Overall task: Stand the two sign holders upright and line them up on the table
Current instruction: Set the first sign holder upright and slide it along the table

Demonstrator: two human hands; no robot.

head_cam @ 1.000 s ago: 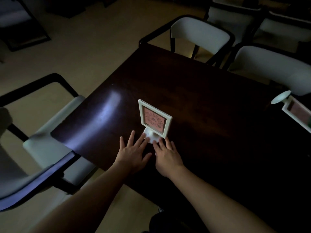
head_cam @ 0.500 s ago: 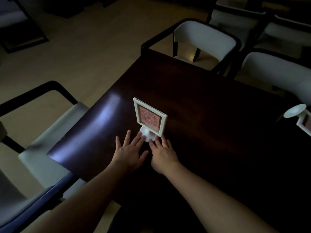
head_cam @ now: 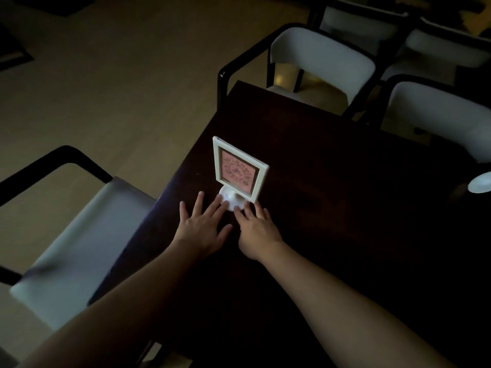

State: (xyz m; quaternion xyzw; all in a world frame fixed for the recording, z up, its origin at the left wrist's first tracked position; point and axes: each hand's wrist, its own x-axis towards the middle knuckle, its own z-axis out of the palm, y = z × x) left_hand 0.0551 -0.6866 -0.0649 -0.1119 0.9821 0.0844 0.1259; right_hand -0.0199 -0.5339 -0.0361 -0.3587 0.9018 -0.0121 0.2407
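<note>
**First sign holder steadied upright near the bench's left edge**

A white plastic sign holder with a pink printed insert point(head_cam: 240, 170) was seen standing upright on its round white base, close to the left edge of the dark polished wooden bench point(head_cam: 332, 181) and toward its near half. The left hand point(head_cam: 202, 229) and right hand point(head_cam: 259, 232) were laid flat on the bench just in front of it, all fingers point(head_cam: 216, 207) spread and released, nothing gripped. Only the fingertips of each hand were touching the base from either side, apparently so that the base could be nudged square and kept from tipping while the frame was left untouched.

At the right edge of the view, a second round white base point(head_cam: 480, 183) was partly visible and appeared tipped; the rest of that holder was cut off, so its standing was judged not yet done. The two were well apart.

White-cushioned, black-framed chairs point(head_cam: 322, 58) were drawn up to the far edge, and another at the left edge point(head_cam: 79, 235). Nothing was seen lying on the bench between the two holders, though the dim light left much of the surface unclear.
</note>
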